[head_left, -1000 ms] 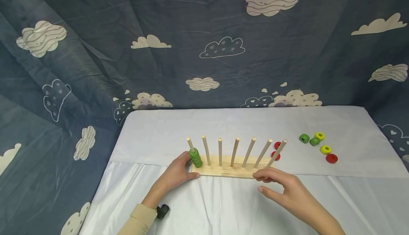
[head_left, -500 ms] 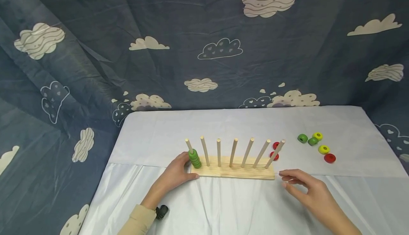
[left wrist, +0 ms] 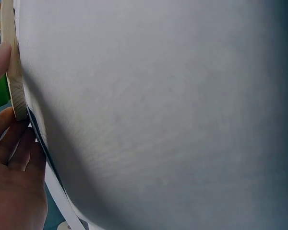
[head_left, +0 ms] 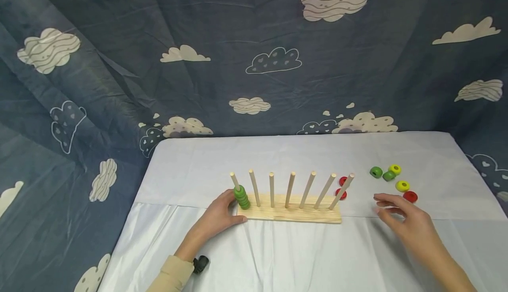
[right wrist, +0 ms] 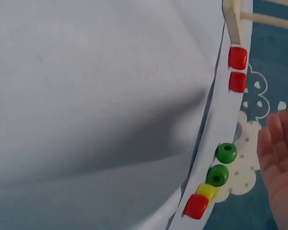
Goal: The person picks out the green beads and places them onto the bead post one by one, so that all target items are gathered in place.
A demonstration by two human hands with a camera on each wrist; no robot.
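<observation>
A wooden peg board (head_left: pixel 289 214) with a row of several upright pegs lies on the white cloth. Green beads (head_left: pixel 242 197) are stacked on its leftmost peg; the other pegs are bare. My left hand (head_left: pixel 217 217) grips the board's left end, thumb at the front edge and fingers round the side, as the left wrist view also shows around the board's end (left wrist: pixel 19 98). Off to the right of the board, my right hand (head_left: pixel 412 226) hovers with loosely bent fingers and holds nothing. Just beyond it lies a red bead (head_left: pixel 410 196), partly covered by the hand.
Loose yellow beads (head_left: pixel 402 186) and green beads (head_left: pixel 376 172) lie at the right of the table. Two red beads (head_left: pixel 340 193) sit behind the board's right end. A dark cloth with clouds (head_left: pixel 274 84) hangs behind the table.
My right hand has left the board's right end and moved right toward the loose beads. The left hand keeps its hold on the board.
</observation>
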